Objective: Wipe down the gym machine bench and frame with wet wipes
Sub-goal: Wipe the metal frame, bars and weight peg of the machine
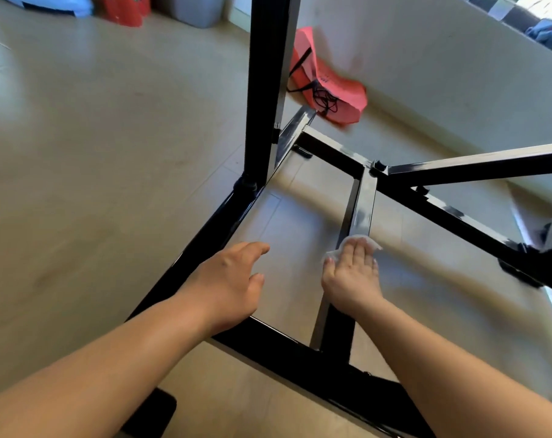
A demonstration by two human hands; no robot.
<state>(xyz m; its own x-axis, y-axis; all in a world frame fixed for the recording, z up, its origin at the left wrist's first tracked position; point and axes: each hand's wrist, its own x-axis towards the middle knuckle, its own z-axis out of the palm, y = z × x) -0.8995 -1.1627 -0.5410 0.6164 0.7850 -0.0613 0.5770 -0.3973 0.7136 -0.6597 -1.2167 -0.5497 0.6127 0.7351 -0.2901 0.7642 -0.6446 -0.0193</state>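
A thin white wet wipe (pixel 372 243) is pressed flat on the central black square-tube steel floor bar (pixel 363 203) by the right hand (pixel 352 276), fingers straight, nothing gripped. The left hand (pixel 227 286) is held nearby to the left, fingers loosely spread, empty. As the wipe is only pinned, it could be bunched or shed on a fast stroke.
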